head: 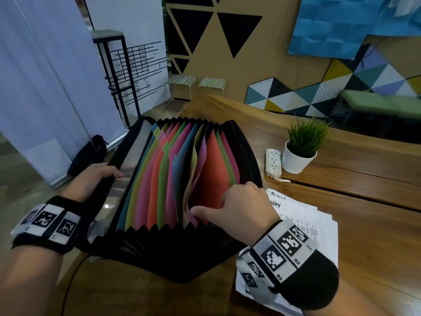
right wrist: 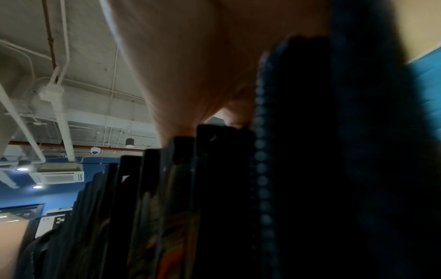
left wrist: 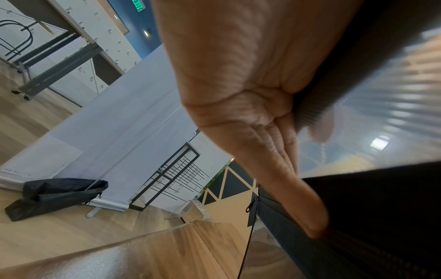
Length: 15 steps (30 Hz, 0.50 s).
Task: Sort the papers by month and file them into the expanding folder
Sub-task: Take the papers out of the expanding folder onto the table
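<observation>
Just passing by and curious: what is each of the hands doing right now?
Left hand: grips the folder by its left edge.
Right hand: fingers curled into the dividers, parting a pocket; no paper in it.

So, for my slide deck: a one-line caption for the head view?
Left hand holds the expanding folder open while the right hand parts its coloured dividers, papers waiting alongside.

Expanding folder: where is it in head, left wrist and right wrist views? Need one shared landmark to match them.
Head: expanding folder fills the centre, fanned open on the table, left hand holding its left cover.
Left wrist: its black cover and clear flap run down the right side.
Right wrist: dark pleats fill the lower centre and right, blurred.
Shared landmark: the folder's black pleated edge; the triangle-patterned wall links head and left wrist only.
</observation>
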Each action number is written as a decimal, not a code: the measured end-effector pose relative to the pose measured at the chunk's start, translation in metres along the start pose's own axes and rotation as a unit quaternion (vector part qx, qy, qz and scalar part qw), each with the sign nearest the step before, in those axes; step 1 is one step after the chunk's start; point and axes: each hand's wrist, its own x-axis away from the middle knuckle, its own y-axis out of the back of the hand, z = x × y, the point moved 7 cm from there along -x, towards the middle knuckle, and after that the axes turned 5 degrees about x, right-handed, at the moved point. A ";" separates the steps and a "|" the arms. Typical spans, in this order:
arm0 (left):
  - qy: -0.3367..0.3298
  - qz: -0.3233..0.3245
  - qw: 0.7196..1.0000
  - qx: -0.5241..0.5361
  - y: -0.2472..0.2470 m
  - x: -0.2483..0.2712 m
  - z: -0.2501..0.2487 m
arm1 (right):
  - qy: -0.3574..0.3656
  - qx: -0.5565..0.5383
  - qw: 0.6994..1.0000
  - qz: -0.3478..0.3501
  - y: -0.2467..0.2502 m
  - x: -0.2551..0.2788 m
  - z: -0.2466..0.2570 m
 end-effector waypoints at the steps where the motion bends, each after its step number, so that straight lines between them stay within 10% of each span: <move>1: 0.002 -0.008 1.000 0.002 0.001 0.000 0.000 | 0.012 0.002 1.000 -0.017 0.003 0.001 0.003; 7: -0.004 -0.031 1.000 -0.006 0.001 0.001 -0.006 | 0.231 -0.010 0.966 -0.119 0.016 0.014 0.048; 15: -0.021 -0.007 1.000 -0.021 0.010 -0.014 0.007 | 0.047 0.077 0.996 -0.009 0.000 0.000 0.003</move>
